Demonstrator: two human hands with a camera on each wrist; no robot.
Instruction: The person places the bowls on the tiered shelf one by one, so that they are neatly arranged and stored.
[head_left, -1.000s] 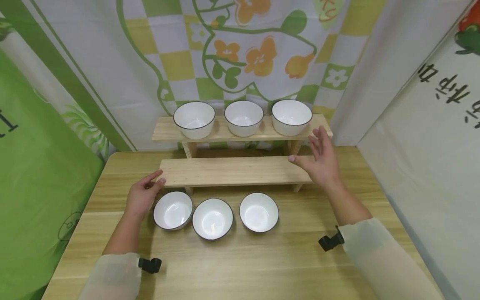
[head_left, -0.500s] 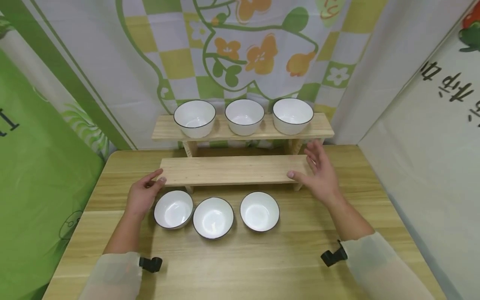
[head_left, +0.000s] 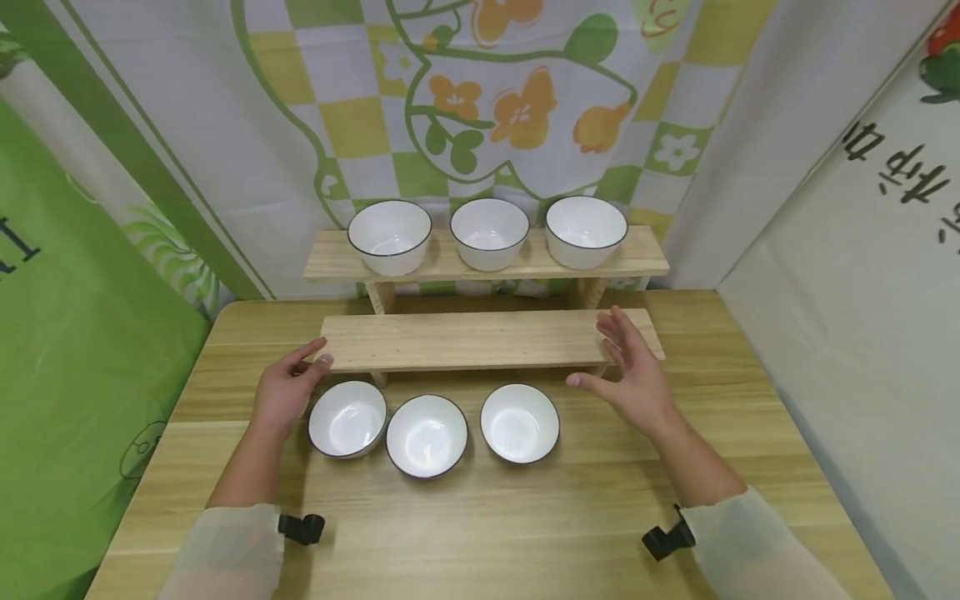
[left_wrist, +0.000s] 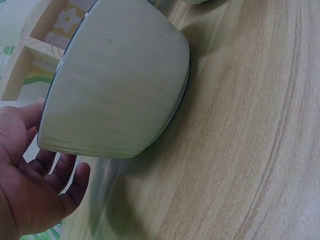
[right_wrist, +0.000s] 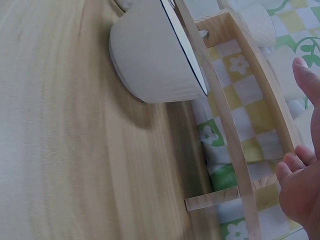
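Observation:
At the left end of the lower wooden shelf (head_left: 465, 340), my left hand (head_left: 283, 393) has its thumb and index fingertips right at the board's edge. The other fingers (left_wrist: 75, 190) lie loosely bent beside the near left bowl (head_left: 347, 419), a white one with a dark rim. My right hand (head_left: 633, 383) is raised near the shelf's right end, thumb and fingers spread, nothing between them. A middle bowl (head_left: 427, 437) and a right bowl (head_left: 520, 423) stand on the table in front of the shelf. The right wrist view shows the right palm (right_wrist: 300, 195) beside the shelf boards.
Behind, a higher shelf (head_left: 442, 268) bears three similar bowls: a left one (head_left: 389, 237), a centre one (head_left: 490, 234) and a right one (head_left: 587, 232). Printed cloth (head_left: 517, 108) hangs close behind it. The wooden table (head_left: 480, 542) reaches to side curtains.
My right hand has come down and toward me, from beside the upper shelf to over the lower shelf's right end. The left hand and all the bowls have kept their places.

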